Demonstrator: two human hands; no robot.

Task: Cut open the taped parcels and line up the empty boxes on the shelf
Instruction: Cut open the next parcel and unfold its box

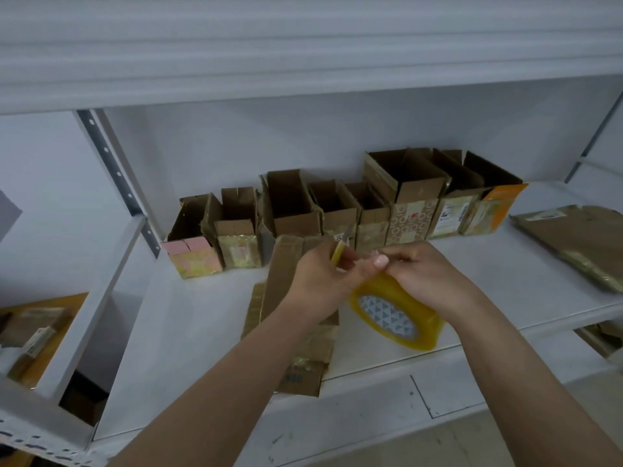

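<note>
1. A yellow-handled cutter (339, 246) is gripped by the left hand (320, 281).
2. A tape roll (397, 315) is held by the right hand (428, 278).
3. Opened boxes (337, 203) are lined up at 12 o'clock on the shelf (505, 264); a white label (450, 215) is unreadable.
4. A flat parcel (580, 241) lies at 3 o'clock.

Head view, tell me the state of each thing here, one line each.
Row of boxes: upright, tops open, lined up along the shelf back.
Flattened box: lying flat under the left hand.
Yellow cutter: gripped by the left hand.
Tape roll: tilted, held by the right hand.
Flat parcel: lying at right, taped.
</note>
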